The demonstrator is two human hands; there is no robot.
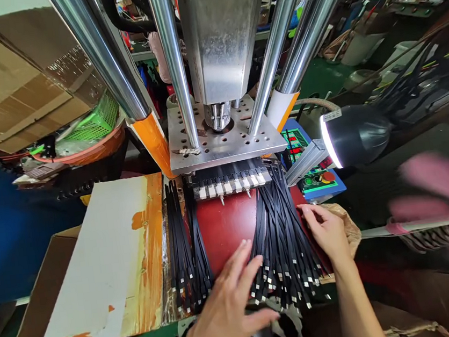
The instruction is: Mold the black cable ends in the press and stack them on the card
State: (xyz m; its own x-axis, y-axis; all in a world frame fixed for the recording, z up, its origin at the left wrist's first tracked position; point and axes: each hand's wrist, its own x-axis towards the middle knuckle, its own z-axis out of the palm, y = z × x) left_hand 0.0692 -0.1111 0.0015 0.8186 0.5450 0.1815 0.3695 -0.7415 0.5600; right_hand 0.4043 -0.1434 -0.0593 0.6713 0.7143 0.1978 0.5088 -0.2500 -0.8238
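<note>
My left hand (229, 300) hovers over the front of the red work surface (226, 225), fingers spread, holding nothing. Its fingertips are close to a thick bunch of black cables (284, 232) with metal plugs at their near ends. My right hand (329, 229) is at the right edge of that surface, thumb and fingers pinched together; what they hold, if anything, cannot be made out. Further back, a dark mould block (232, 183) with a row of white pieces and black cable ends sits under the metal press plate (227, 154). More black cables (181, 244) lie on the left.
Steel columns (174, 60) rise around the press. A white board (100, 258) lies to the left. On the right are a lit lamp (354, 135), a control box (319, 179) with buttons, and a spinning pink fan (447, 202). Cardboard boxes (15, 78) stand at the far left.
</note>
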